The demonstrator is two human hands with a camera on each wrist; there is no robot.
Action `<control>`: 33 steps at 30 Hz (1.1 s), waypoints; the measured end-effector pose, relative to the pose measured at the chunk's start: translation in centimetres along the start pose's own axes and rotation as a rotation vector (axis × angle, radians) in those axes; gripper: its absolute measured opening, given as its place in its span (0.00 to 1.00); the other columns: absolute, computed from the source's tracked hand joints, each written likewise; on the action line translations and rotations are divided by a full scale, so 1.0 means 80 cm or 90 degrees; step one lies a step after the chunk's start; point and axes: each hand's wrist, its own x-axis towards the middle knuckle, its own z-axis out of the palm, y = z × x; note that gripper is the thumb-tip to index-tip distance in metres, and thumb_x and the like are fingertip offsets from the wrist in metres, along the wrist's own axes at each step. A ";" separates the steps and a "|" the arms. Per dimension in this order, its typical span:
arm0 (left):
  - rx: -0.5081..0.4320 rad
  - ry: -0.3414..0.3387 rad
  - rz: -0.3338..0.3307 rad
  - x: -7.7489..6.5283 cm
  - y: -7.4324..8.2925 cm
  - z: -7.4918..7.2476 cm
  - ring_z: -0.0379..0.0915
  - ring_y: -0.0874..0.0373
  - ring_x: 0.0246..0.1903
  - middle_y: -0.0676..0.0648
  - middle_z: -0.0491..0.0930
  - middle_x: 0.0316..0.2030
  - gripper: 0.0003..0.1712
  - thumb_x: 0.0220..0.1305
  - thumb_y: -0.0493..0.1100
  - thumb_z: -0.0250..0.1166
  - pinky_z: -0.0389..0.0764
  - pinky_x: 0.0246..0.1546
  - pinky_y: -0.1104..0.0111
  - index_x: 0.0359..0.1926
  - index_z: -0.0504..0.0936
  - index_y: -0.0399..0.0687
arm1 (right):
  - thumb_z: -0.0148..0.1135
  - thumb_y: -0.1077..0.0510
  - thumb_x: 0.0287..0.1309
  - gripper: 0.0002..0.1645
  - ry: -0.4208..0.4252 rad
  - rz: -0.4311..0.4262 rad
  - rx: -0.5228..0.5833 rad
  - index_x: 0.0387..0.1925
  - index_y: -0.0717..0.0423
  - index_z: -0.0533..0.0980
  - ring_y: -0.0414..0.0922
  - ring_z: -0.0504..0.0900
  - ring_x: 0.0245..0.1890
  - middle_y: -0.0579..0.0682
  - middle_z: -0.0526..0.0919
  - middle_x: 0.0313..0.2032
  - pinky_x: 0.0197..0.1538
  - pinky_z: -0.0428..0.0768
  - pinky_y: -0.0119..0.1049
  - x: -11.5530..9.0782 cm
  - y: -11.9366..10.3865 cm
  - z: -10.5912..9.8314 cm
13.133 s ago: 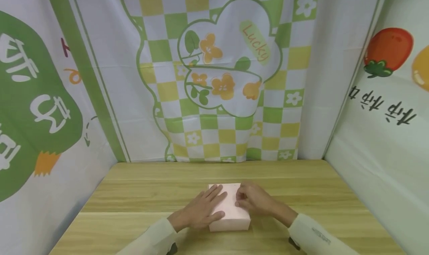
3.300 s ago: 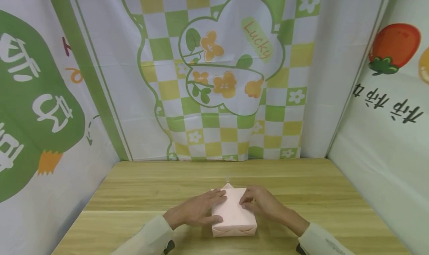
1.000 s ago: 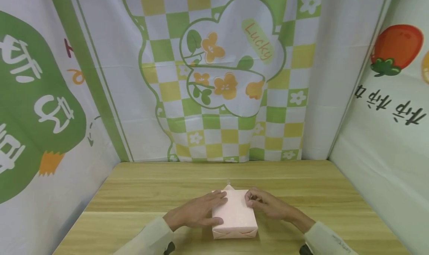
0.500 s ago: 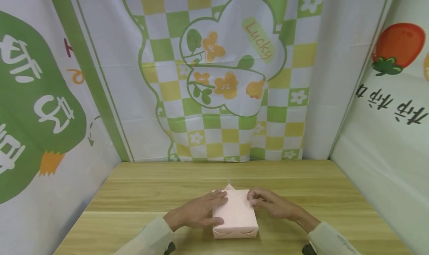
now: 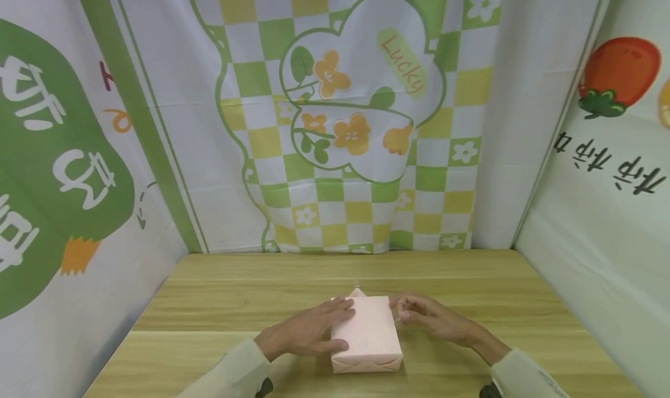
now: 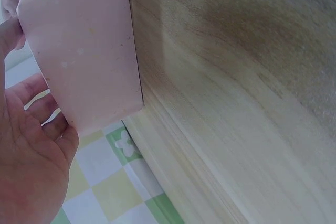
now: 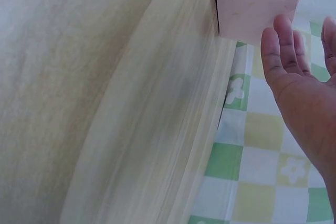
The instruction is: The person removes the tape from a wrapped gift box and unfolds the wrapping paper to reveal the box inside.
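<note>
A box wrapped in pale pink paper (image 5: 369, 328) lies on the wooden table, with folded paper on its near end and a pointed paper flap (image 5: 358, 292) jutting from its far end. My left hand (image 5: 314, 330) rests on the top's left side, fingers extended; in the left wrist view the hand (image 6: 34, 145) lies along the box's edge. Just off the right edge, thumb and forefinger of my right hand (image 5: 437, 319) pinch what looks like a thin clear strip of tape, hard to make out. The right wrist view shows this hand's (image 7: 304, 93) other fingers loosely extended by the box (image 7: 257, 3).
A small clear piece (image 5: 357, 283), like tape, sticks out beyond the flap. The wooden table (image 5: 225, 293) spreads around the box. Printed cloths hang at the back and both sides, the rear one with a green and yellow check (image 5: 345, 212).
Over the last second my right hand has drawn rightward off the box's top, and the clear strip now shows at its fingertips. My left hand and the box have stayed put.
</note>
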 end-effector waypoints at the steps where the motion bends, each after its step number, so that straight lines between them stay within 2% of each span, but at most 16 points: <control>1: 0.000 0.000 0.000 0.000 0.000 0.000 0.54 0.44 0.74 0.42 0.59 0.74 0.38 0.71 0.60 0.55 0.59 0.74 0.55 0.72 0.64 0.42 | 0.45 0.59 0.76 0.13 0.002 0.000 -0.002 0.43 0.67 0.70 0.52 0.71 0.63 0.67 0.65 0.66 0.61 0.77 0.38 -0.001 0.001 -0.001; 4: -0.001 -0.001 -0.002 0.000 0.000 0.000 0.54 0.45 0.74 0.42 0.59 0.74 0.38 0.71 0.60 0.54 0.58 0.74 0.55 0.72 0.63 0.42 | 0.46 0.60 0.75 0.12 0.010 -0.011 0.003 0.44 0.68 0.71 0.48 0.73 0.61 0.68 0.67 0.64 0.60 0.78 0.36 -0.002 0.004 -0.002; 9: 0.001 0.003 0.003 -0.001 0.001 0.001 0.54 0.44 0.74 0.42 0.59 0.74 0.38 0.72 0.60 0.54 0.59 0.74 0.55 0.72 0.63 0.42 | 0.47 0.62 0.74 0.15 0.031 -0.027 0.008 0.51 0.71 0.70 0.53 0.75 0.59 0.70 0.70 0.59 0.60 0.79 0.40 -0.007 0.007 -0.005; 11: -0.003 0.006 0.004 -0.001 0.001 0.002 0.54 0.44 0.74 0.41 0.59 0.74 0.38 0.72 0.60 0.54 0.59 0.74 0.55 0.72 0.63 0.41 | 0.48 0.62 0.74 0.17 0.046 -0.016 0.007 0.56 0.70 0.70 0.55 0.76 0.58 0.71 0.71 0.59 0.59 0.80 0.41 -0.009 0.008 -0.007; 14: 0.018 0.010 -0.006 0.000 0.004 0.005 0.55 0.44 0.74 0.41 0.60 0.74 0.39 0.72 0.62 0.52 0.60 0.74 0.55 0.73 0.62 0.42 | 0.50 0.60 0.73 0.22 0.087 0.010 -0.022 0.62 0.67 0.67 0.52 0.77 0.55 0.71 0.72 0.57 0.57 0.81 0.38 -0.011 0.006 -0.007; 17: 0.077 0.022 -0.034 0.004 0.014 0.008 0.58 0.45 0.72 0.41 0.62 0.73 0.40 0.72 0.64 0.49 0.63 0.73 0.58 0.72 0.64 0.42 | 0.55 0.56 0.71 0.30 0.138 0.056 -0.070 0.67 0.65 0.60 0.51 0.77 0.52 0.66 0.74 0.55 0.55 0.80 0.41 -0.010 -0.001 -0.002; 20: 0.177 0.042 -0.064 0.009 0.030 0.011 0.64 0.46 0.70 0.40 0.67 0.70 0.39 0.73 0.66 0.45 0.67 0.71 0.60 0.69 0.67 0.41 | 0.58 0.50 0.68 0.38 0.144 0.121 -0.108 0.69 0.65 0.56 0.50 0.77 0.50 0.61 0.74 0.51 0.52 0.81 0.46 -0.009 -0.011 0.008; 23: 0.256 0.071 -0.105 0.013 0.046 0.013 0.69 0.46 0.66 0.40 0.71 0.66 0.37 0.73 0.65 0.47 0.72 0.67 0.61 0.65 0.71 0.40 | 0.59 0.46 0.67 0.38 0.115 0.163 -0.124 0.67 0.67 0.61 0.49 0.77 0.48 0.58 0.75 0.50 0.49 0.81 0.48 -0.004 -0.017 0.021; 27: 0.292 0.101 -0.149 0.017 0.061 0.013 0.75 0.48 0.57 0.40 0.73 0.63 0.35 0.69 0.66 0.51 0.81 0.54 0.63 0.57 0.75 0.41 | 0.59 0.44 0.67 0.35 0.114 0.182 -0.108 0.63 0.66 0.69 0.47 0.79 0.46 0.56 0.80 0.49 0.45 0.82 0.44 0.007 -0.012 0.033; 30: 0.325 0.098 -0.134 0.019 0.064 0.009 0.76 0.50 0.50 0.42 0.76 0.60 0.31 0.70 0.65 0.51 0.82 0.47 0.65 0.53 0.77 0.43 | 0.60 0.44 0.66 0.32 0.144 0.213 -0.061 0.60 0.65 0.72 0.46 0.79 0.42 0.56 0.81 0.48 0.41 0.83 0.42 0.011 -0.003 0.030; 33: 0.352 0.077 -0.087 0.020 0.062 -0.001 0.76 0.53 0.45 0.48 0.80 0.51 0.23 0.72 0.60 0.52 0.81 0.43 0.67 0.48 0.78 0.47 | 0.62 0.44 0.64 0.32 0.191 0.247 -0.024 0.57 0.66 0.75 0.46 0.81 0.39 0.58 0.81 0.49 0.38 0.85 0.43 0.012 0.001 0.024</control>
